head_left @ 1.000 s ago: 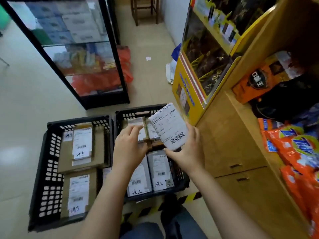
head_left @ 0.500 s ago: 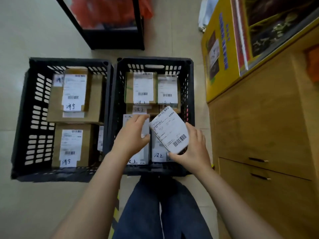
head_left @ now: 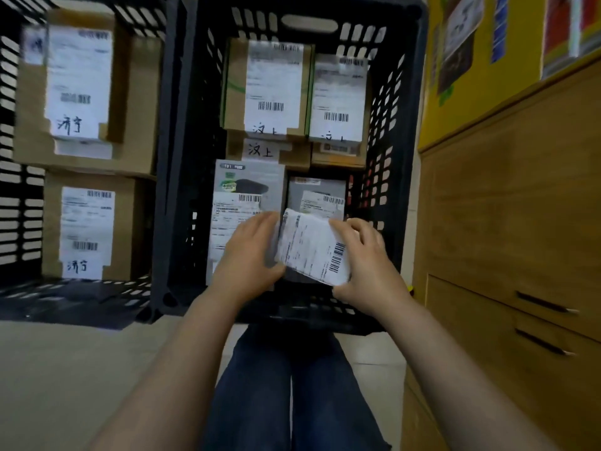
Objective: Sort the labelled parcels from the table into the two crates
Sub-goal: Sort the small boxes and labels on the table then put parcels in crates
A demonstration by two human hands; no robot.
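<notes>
Grip clamped: right hand (head_left: pixel 367 265) and left hand (head_left: pixel 247 255) hold the white parcel (head_left: pixel 312 252) over the right crate (head_left: pixel 188 125).

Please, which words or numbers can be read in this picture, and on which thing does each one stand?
"济宁": handwritten, label of the far box in the left crate.
"济宁": handwritten, label of the near box there.
"汶上": handwritten, labels of three boxes in the right crate.
Printed lines and barcode numbers, also on the held parcel: too blurred.
</notes>
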